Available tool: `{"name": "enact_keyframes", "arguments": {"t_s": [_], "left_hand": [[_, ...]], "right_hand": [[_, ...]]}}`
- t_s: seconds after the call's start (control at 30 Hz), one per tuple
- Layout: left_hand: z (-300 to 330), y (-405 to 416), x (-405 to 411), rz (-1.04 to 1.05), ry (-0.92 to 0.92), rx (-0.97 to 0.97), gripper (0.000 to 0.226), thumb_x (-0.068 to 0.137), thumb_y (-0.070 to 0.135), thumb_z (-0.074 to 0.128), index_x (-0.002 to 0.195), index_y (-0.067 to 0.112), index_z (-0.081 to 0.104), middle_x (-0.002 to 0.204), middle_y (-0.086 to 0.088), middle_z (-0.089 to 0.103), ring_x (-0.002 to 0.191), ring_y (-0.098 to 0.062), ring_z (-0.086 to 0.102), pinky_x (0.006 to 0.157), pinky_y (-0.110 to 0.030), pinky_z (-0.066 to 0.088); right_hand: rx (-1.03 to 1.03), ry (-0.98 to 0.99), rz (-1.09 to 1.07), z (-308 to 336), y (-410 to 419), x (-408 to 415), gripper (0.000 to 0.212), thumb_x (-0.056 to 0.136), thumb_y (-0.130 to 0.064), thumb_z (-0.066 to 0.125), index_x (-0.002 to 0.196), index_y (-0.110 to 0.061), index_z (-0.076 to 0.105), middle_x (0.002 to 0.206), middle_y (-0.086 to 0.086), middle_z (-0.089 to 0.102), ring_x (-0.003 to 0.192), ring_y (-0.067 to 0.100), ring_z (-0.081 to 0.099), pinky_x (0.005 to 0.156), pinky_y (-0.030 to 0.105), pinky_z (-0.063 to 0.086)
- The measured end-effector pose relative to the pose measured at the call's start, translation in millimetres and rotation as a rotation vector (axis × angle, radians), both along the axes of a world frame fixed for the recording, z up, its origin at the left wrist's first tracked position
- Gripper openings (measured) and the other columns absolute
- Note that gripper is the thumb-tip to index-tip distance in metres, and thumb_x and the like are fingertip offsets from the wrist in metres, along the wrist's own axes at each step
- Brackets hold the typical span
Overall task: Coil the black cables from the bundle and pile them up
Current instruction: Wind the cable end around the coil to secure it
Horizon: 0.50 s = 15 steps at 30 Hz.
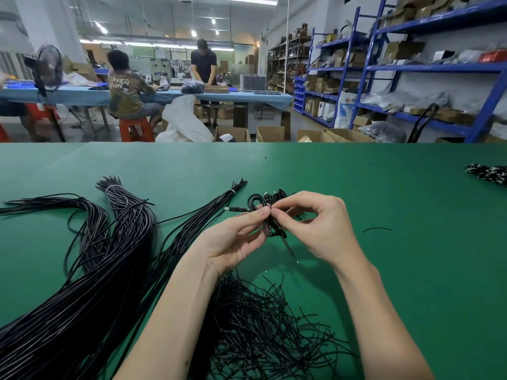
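Long bundles of black cables (120,242) lie across the left of the green table (384,187), tied near their far ends. A loose heap of short black ties (260,325) spreads between my forearms. Above the table's middle I hold one coiled black cable (270,226); its plug end sticks out to the left and a tail hangs down. My left hand (233,239) pinches the coil from the left. My right hand (318,223) pinches it from the right. Behind my right fingers a small pile of coiled cables (277,197) is partly hidden.
A single short black tie (377,229) lies to the right of my hands. Another dark pile of cables (488,174) sits at the right edge. Beyond the table's far edge are cardboard boxes, blue shelving and two people at a blue workbench.
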<state>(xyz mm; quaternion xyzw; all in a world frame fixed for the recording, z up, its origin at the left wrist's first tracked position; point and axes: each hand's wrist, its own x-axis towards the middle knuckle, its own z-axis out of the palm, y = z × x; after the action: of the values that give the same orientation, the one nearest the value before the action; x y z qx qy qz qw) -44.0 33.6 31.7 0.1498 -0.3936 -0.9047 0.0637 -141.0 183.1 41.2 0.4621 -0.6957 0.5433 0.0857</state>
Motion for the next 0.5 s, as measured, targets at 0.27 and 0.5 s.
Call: {"name": "enact_keyframes", "arguments": {"t_s": [0.27, 0.5], "left_hand": [[-2.0, -4.7, 0.0, -0.002, 0.053, -0.187, 0.013, 0.066, 0.007, 0.08, 0.079, 0.007, 0.081, 0.086, -0.004, 0.074, 0.074, -0.009, 0.069, 0.069, -0.017, 0.058], [-4.4, -14.1, 6.5, 0.136, 0.177, -0.865, 0.014, 0.074, 0.011, 0.085, 0.084, 0.016, 0.076, 0.088, -0.003, 0.077, 0.088, -0.016, 0.073, 0.083, -0.02, 0.054]], "right_hand": [[0.034, -0.181, -0.044, -0.7, -6.4, 5.3, 0.014, 0.081, -0.013, 0.08, 0.074, -0.024, 0.08, 0.07, -0.011, 0.075, 0.065, 0.007, 0.07, 0.064, 0.02, 0.056], [0.079, -0.638, 0.015, -2.7, -10.4, 5.2, 0.014, 0.079, -0.013, 0.08, 0.066, -0.017, 0.08, 0.061, -0.001, 0.067, 0.055, 0.007, 0.053, 0.051, 0.016, 0.043]]}}
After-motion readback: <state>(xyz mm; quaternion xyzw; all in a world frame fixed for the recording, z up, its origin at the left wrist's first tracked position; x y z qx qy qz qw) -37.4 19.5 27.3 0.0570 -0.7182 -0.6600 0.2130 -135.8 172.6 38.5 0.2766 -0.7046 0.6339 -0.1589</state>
